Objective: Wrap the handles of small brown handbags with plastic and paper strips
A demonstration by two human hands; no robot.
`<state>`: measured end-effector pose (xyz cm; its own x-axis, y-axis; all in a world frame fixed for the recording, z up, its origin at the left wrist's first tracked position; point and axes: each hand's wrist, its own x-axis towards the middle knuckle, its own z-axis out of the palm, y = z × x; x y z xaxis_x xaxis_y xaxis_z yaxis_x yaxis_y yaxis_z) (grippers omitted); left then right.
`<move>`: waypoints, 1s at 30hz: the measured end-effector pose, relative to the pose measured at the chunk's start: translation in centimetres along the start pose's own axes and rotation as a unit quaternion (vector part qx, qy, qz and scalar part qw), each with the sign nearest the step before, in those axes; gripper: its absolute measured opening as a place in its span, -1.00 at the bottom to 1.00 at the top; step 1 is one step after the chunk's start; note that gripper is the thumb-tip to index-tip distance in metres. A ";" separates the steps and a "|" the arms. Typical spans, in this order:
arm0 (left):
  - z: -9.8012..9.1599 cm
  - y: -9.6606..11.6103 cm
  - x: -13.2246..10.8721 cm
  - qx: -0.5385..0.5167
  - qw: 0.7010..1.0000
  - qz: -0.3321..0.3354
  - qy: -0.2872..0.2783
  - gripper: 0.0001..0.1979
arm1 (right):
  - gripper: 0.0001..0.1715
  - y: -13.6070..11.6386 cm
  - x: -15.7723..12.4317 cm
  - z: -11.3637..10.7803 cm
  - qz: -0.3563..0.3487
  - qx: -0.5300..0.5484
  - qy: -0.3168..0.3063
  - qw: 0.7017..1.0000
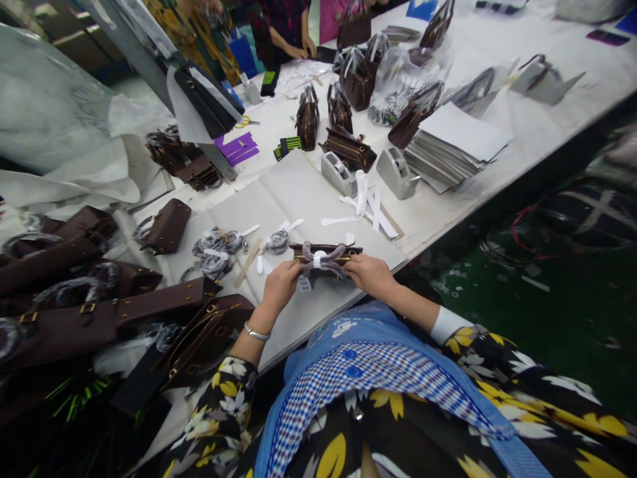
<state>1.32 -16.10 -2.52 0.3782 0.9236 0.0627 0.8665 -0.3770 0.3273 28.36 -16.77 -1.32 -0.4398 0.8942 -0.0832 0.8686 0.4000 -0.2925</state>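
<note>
A small dark brown handbag [326, 255] is held upright at the table's near edge, seen from above. Its wrapped handles are drawn together by a white band at the middle. My left hand [283, 284] is closed on the bag's left end, and my right hand [369, 273] grips its right end. A white tag [304, 284] hangs by the left hand. Left of the bag lie a plastic-wrapped coiled strap [277, 241] and a heap of wrapped straps [215, 252] with metal clips. White paper strips [362, 194] lie just beyond.
Brown handbags [169, 226] crowd the left side, and more handbags [308, 118] stand farther back. Two tape dispensers [339, 174] sit ahead, near a stack of grey sheets [448, 149]. A metal post [216, 162] rises at left. Across the table are a co-worker's hands [301, 52].
</note>
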 end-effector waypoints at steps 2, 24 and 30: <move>0.0 -0.2 0.0 -0.015 1.000 0.005 -0.002 -0.74 | -0.69 0.0 -0.1 0.0 -0.009 -0.006 0.002 1.000; 0.4 -0.3 0.0 0.012 0.997 -0.036 0.062 -0.85 | -0.72 0.6 -0.4 2.0 -0.070 -0.034 0.153 0.985; 0.5 -0.4 0.0 0.061 0.997 -0.053 0.020 -0.92 | -0.82 0.4 -0.2 2.3 -0.045 -0.034 0.127 0.990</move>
<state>1.17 -16.00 -3.07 0.2708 0.9599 0.0719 0.9351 -0.2800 0.2173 28.21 -17.26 -3.64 -0.4516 0.8729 0.1848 0.8460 0.4847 -0.2222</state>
